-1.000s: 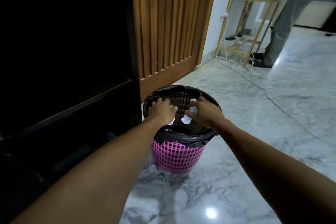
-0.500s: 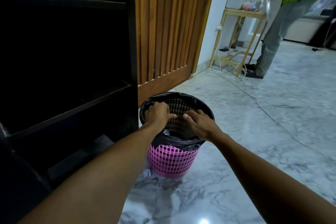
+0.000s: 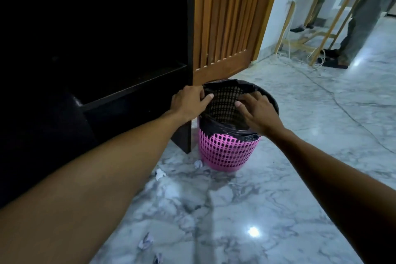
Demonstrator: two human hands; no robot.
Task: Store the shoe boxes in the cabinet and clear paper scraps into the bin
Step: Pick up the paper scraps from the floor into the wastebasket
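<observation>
While both arms reach forward over the marble floor (image 3: 300, 135), the left hand (image 3: 188, 103) sits at the bin's nine o'clock rim, fingers loosely spread and empty, resting on the black liner (image 3: 225, 128). At three o'clock of the opening, the right hand (image 3: 257, 111) hovers palm down, fingers splayed, holding nothing. Standing just beside the dark cabinet (image 3: 96, 49), the pink bin (image 3: 227, 152) has paper scraps on the floor at its seven o'clock: one (image 3: 198, 164) near its base, another (image 3: 159, 173) farther out, more (image 3: 145, 242) toward the bottom edge.
</observation>
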